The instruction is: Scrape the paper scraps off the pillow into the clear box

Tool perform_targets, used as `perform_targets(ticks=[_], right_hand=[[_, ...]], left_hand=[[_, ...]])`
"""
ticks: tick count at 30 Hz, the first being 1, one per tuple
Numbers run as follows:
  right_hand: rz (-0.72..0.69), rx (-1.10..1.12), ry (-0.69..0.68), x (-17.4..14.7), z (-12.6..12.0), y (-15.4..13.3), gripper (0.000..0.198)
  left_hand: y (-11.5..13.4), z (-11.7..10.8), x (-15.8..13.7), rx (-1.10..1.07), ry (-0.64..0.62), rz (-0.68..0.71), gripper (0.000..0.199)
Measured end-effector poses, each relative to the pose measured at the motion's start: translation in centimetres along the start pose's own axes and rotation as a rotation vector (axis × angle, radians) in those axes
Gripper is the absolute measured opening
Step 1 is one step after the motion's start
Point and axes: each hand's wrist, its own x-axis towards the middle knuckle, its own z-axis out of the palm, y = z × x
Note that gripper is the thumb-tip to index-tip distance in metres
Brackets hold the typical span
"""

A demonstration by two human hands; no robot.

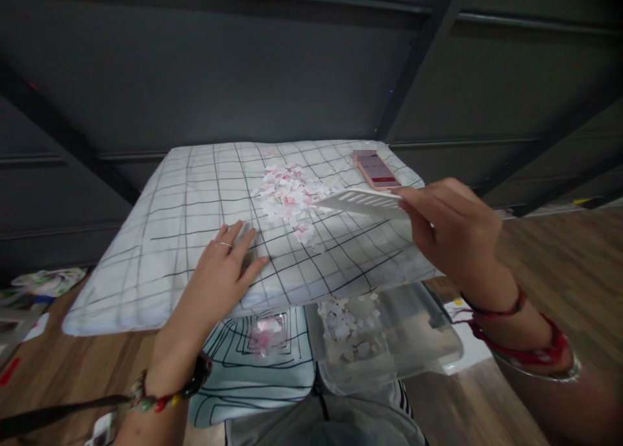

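A heap of small white and pink paper scraps point(287, 193) lies on a table covered by a white checked cloth point(189, 206). My right hand point(450, 225) pinches one end of a flat white slotted piece point(360, 201), whose far end reaches the right side of the heap. I cannot make out the exact kind of this piece. My left hand point(226, 264) rests on the cloth, left of and nearer than the heap, with its fingers spread and nothing in them. A phone point(377, 170) with a lit screen lies behind the slotted piece.
Below the table's near edge, a clear plastic bin point(413, 342) holds more scraps. Left of it, a light blue patterned surface point(253, 381) carries a small clear packet with pink in it point(268, 335). A dark panelled wall point(243, 69) stands behind the table.
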Motion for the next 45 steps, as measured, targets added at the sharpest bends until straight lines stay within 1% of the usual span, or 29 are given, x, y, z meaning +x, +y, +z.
perform_targets(ticks=[4,7,10,14,16,18,22,25,29,32,34,36,37,38,40,42,44,45], right_hand=[[-0.043,-0.049,0.051,-1.7,1.2,0.9,0.031],[-0.103,-0.092,0.018,-2.9,1.8,1.2,0.032],[-0.171,-0.060,-0.027,-3.6,2.1,1.2,0.032],[-0.242,-0.008,-0.073,-4.4,2.0,1.2,0.034],[-0.247,-0.001,-0.086,-4.8,1.9,1.2,0.035],[-0.210,0.003,-0.067,-4.8,1.7,1.4,0.035],[-0.087,0.014,-0.020,-3.8,1.6,2.4,0.033],[-0.068,0.076,-0.003,-2.2,2.0,3.4,0.028],[-0.032,0.170,-0.010,-0.1,3.2,4.6,0.019],[-0.068,0.209,-0.051,1.3,4.5,5.1,0.020],[-0.122,0.228,-0.070,2.3,5.3,5.3,0.021],[-0.147,0.248,-0.093,3.2,6.0,5.3,0.022],[-0.154,0.254,-0.104,3.6,6.2,5.3,0.023],[-0.165,0.256,-0.114,3.8,6.3,5.2,0.023],[-0.205,0.253,-0.128,4.1,6.1,4.8,0.023],[-0.241,0.266,-0.143,3.9,5.4,4.2,0.021],[-0.248,0.283,-0.144,3.5,4.5,3.7,0.022],[-0.240,0.278,-0.127,3.3,4.0,3.5,0.023]], left_hand=[[-0.7,0.5,0.5,0.020,0.008,0.009,0.082],[-1.2,0.7,0.8,0.031,0.009,0.013,0.074],[-1.3,0.7,1.0,0.040,0.001,0.018,0.067],[-1.3,0.5,1.4,0.057,-0.019,-0.043,0.061],[-1.2,0.5,1.6,0.062,-0.031,-0.074,0.060],[-1.0,0.6,1.9,0.067,-0.041,-0.081,0.059],[-0.7,0.6,3.2,0.069,-0.090,-0.031,0.063],[-0.4,0.1,4.9,0.054,-0.180,0.019,0.069],[0.1,-1.0,7.0,0.041,-0.288,-0.015,0.081],[-0.1,-2.0,8.0,0.039,-0.354,-0.028,0.086],[-0.4,-2.8,8.5,0.042,-0.381,-0.039,0.088],[-0.9,-3.6,8.9,0.050,-0.383,-0.067,0.089],[-1.0,-3.9,9.1,0.063,-0.411,-0.091,0.094],[-1.2,-4.1,9.2,0.067,-0.412,-0.104,0.097],[-1.5,-3.9,9.0,0.067,-0.437,-0.112,0.104],[-1.7,-2.9,8.5,0.042,-0.454,-0.067,0.104],[-2.0,-1.7,7.6,0.054,-0.441,-0.060,0.105],[-2.1,-1.1,7.2,0.071,-0.408,-0.062,0.104]])
